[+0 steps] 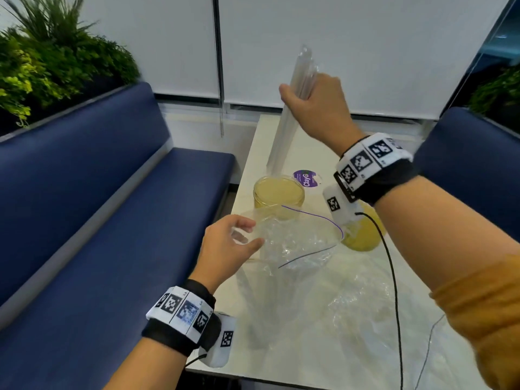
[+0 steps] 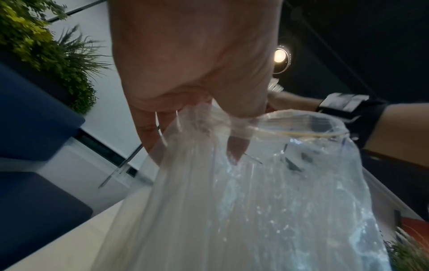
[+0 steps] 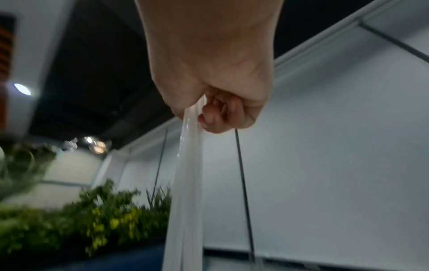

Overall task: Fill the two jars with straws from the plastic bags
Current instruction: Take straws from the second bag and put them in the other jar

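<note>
The right hand [image 1: 315, 108] has its grip wrapped round a bundle of clear straws [image 1: 284, 128] above a jar [image 1: 278, 197]; the left hand [image 1: 225, 249] pinches an open plastic bag [image 1: 298, 243] over the desk [image 1: 309, 333].

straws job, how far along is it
Done: nothing yet; the far jar looks empty, and the near jar is half hidden. In hand: the right hand grips a straw bundle above the far jar; the left hand holds the open bag. Left: both jars.

Two jars [image 1: 278, 197] [image 1: 361, 235] are sitting on the table [image 1: 304, 319], bench [image 1: 112, 220] running along its left, bag [image 1: 298, 243] hanging just in front.
</note>
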{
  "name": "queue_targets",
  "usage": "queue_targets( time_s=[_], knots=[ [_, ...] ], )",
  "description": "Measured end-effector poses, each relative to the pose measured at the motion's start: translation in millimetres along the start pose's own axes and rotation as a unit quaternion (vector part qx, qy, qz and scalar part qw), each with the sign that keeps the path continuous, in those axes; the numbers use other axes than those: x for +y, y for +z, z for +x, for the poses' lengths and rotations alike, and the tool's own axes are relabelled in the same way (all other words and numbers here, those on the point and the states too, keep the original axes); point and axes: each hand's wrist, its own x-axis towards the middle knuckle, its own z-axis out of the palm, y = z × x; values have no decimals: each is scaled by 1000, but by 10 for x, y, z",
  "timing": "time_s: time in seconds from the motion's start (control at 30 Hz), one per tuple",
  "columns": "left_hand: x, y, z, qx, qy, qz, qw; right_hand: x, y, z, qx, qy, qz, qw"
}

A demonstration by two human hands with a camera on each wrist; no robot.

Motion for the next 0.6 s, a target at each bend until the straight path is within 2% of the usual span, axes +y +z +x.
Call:
queue_targets(
  time_s=[0.27,0.4,0.5,0.6],
  knots=[
    [-193,-291,-26,5,-12,74,997,815,780,-117,-194,48,-78,977],
    [-296,-411,-38,19,-24,66,997,1010,962,-239,-326,88,-147,930],
    [-288,-418,-32,22,-21,73,997,1057,1011,-353,-375,148,-150,903],
    [-253,-401,-5,20,-9,76,997,1076,963,-411,-409,161,-202,875]
  ],
)
